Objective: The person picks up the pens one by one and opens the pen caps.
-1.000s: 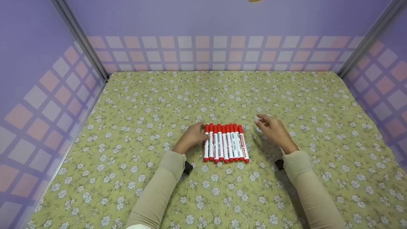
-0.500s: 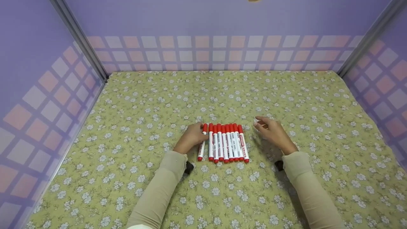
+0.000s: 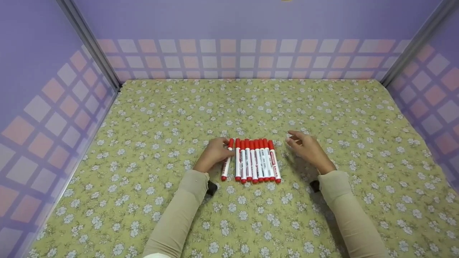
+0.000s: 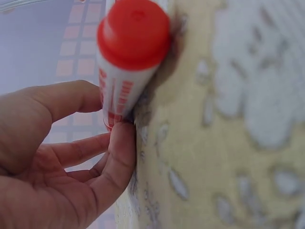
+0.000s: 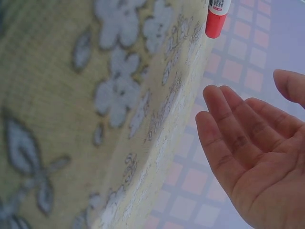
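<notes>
My left hand pinches the leftmost marker, white with a red cap and red end, between thumb and fingers. In the left wrist view this marker points its red end at the camera, close against the cloth. It lies slightly tilted, with a narrow gap to the row of markers on its right. Those are several alike, side by side, caps facing away from me. To the right of the row, my right hand holds nothing; its fingers are relaxed and apart from the markers.
A yellow-green floral cloth covers the table. Purple walls with pink and white squares stand at the back and both sides. A metal post rises at the back left corner.
My left hand has drawn the leftmost marker a little to the left, opening a gap to the row and tilting it. The right hand has barely moved; the other markers stay put.
</notes>
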A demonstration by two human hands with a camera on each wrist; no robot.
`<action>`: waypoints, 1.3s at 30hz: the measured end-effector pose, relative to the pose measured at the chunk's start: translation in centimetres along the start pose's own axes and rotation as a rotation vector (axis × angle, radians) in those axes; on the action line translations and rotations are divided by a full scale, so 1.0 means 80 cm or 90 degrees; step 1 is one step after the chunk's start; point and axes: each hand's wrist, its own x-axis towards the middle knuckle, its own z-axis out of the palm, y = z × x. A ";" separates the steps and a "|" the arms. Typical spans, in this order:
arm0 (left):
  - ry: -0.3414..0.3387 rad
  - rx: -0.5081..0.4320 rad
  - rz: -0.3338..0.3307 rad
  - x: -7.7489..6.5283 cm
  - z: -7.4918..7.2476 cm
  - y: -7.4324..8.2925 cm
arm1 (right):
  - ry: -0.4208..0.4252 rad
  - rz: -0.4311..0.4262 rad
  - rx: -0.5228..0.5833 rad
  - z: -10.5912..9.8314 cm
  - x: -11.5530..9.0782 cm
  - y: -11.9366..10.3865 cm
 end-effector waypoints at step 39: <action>-0.057 0.041 0.124 -0.005 -0.031 0.017 | -0.042 -0.046 -0.039 -0.008 0.001 -0.022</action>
